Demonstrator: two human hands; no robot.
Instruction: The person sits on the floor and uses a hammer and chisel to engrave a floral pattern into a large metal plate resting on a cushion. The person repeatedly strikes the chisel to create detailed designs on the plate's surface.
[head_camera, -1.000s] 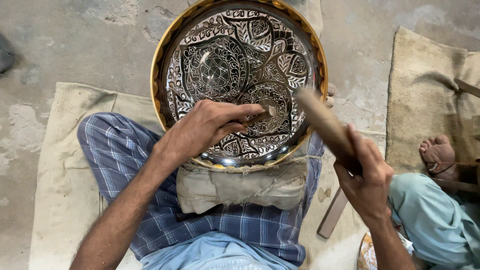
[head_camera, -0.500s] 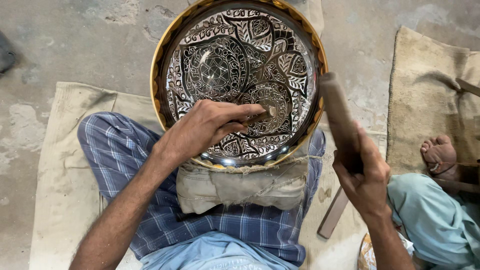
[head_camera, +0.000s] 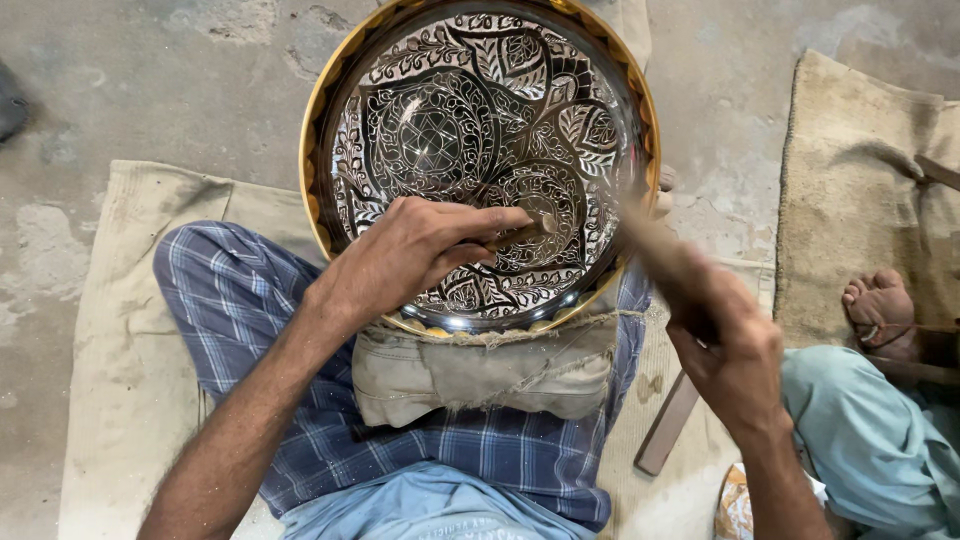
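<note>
Evidently left hand (head_camera: 420, 255) grips chisel (head_camera: 525, 232) pointing right; right hand (head_camera: 735, 345) clasps blurred mallet (head_camera: 655, 250).

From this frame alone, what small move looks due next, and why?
Probably a short downward tap of the wooden mallet onto the chisel. The right hand holds the mallet raised and blurred beside the chisel's head, while the left hand pins the chisel's tip on the engraved tray.
</note>
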